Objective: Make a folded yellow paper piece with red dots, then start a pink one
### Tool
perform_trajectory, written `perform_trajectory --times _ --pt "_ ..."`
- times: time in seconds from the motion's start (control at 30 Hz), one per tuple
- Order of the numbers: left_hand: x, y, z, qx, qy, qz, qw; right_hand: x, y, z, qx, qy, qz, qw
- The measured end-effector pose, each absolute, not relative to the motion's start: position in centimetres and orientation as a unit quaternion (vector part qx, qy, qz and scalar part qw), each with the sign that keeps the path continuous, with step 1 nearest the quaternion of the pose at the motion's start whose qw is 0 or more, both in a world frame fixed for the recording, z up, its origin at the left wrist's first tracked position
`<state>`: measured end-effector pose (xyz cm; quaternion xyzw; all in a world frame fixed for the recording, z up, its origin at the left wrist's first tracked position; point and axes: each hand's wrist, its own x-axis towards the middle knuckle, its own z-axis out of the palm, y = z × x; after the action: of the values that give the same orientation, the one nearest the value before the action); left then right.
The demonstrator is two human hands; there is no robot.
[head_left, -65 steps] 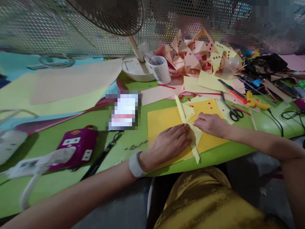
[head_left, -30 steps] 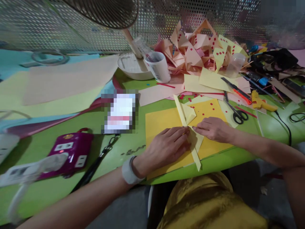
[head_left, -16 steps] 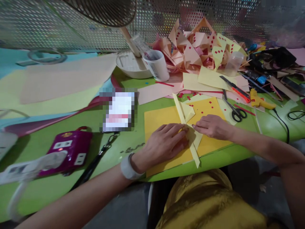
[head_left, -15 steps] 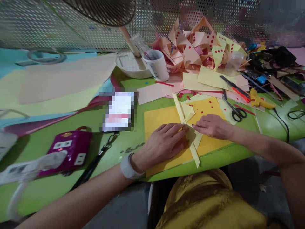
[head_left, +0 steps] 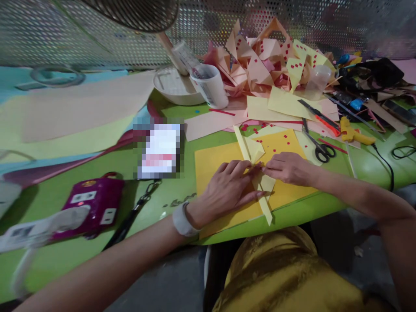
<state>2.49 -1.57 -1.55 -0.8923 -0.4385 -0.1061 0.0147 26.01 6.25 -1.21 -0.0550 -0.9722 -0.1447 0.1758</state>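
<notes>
A pale yellow folded paper piece (head_left: 256, 173) lies on a darker yellow sheet (head_left: 214, 162) at the near edge of the green table (head_left: 81, 255). My left hand (head_left: 227, 188) lies flat on the folded paper, fingers spread, pressing it down. My right hand (head_left: 286, 168) rests on the paper's right side with its fingertips meeting the left hand's at the fold. A long narrow strip of the paper sticks out toward me and another points away.
Scissors (head_left: 320, 149), an orange cutter (head_left: 320, 117) and a yellow glue gun (head_left: 352, 135) lie to the right. A heap of folded paper pieces (head_left: 269, 60) sits behind, beside a white cup (head_left: 209, 86) and fan base (head_left: 175, 84). A magenta power strip (head_left: 94, 206) is at left.
My left hand's fingers have spread and shifted slightly up along the fold; my right hand stays on the paper. The view drifted a little.
</notes>
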Motion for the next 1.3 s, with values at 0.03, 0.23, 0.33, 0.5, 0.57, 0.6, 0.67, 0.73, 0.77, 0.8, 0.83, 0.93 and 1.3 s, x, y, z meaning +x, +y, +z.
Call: perform_trajectory --times 0.03,0.23,0.33,0.5,0.57,0.6,0.67,0.73,0.77,0.8,0.83,0.93,1.3 --pt "2.6 -1.6 -1.4 -0.893 -0.439 -0.101 0.016 26.0 6.3 -1.1 -0.057 -0.973 -0.145 0.17" --pt "3.0 -1.5 -0.8 -0.895 -0.439 -0.071 0.026 26.1 6.1 -0.8 -0.068 -0.98 -0.109 0.153" --pt "3.1 -1.4 -0.8 -0.895 -0.441 -0.066 0.028 26.0 5.9 -0.7 -0.061 -0.981 -0.084 0.163" --pt "3.1 -1.3 -0.9 -0.893 -0.445 -0.07 0.021 26.1 5.9 -0.7 -0.073 -0.98 -0.068 0.171" --pt "3.1 -1.3 -0.9 -0.893 -0.443 -0.074 0.021 26.1 5.9 -0.7 -0.077 -0.98 -0.065 0.171" --pt "3.1 -1.3 -1.0 -0.894 -0.441 -0.075 0.021 26.1 5.9 -0.7 -0.079 -0.981 -0.065 0.167" --pt "3.1 -1.2 -1.0 -0.894 -0.442 -0.074 0.018 26.1 5.9 -0.8 -0.081 -0.982 -0.071 0.154" --pt "3.2 -1.2 -1.0 -0.894 -0.443 -0.073 0.01 26.2 5.8 -0.8 -0.082 -0.984 -0.076 0.141" --pt "3.2 -1.2 -1.0 -0.894 -0.442 -0.073 0.008 26.2 5.8 -0.8 -0.081 -0.984 -0.078 0.138" --pt "3.3 -1.1 -1.0 -0.895 -0.441 -0.073 0.006 26.2 5.7 -0.7 -0.08 -0.984 -0.077 0.138" --pt "3.3 -1.1 -0.9 -0.895 -0.44 -0.074 0.006 26.3 5.7 -0.6 -0.079 -0.984 -0.07 0.14" --pt "3.5 -1.2 -0.8 -0.895 -0.438 -0.082 0.009 26.2 5.8 0.2 -0.144 -0.976 -0.014 0.162" --pt "3.7 -1.1 -1.0 -0.893 -0.44 -0.091 0.029 23.3 7.3 2.7 -0.488 -0.653 0.571 -0.099"
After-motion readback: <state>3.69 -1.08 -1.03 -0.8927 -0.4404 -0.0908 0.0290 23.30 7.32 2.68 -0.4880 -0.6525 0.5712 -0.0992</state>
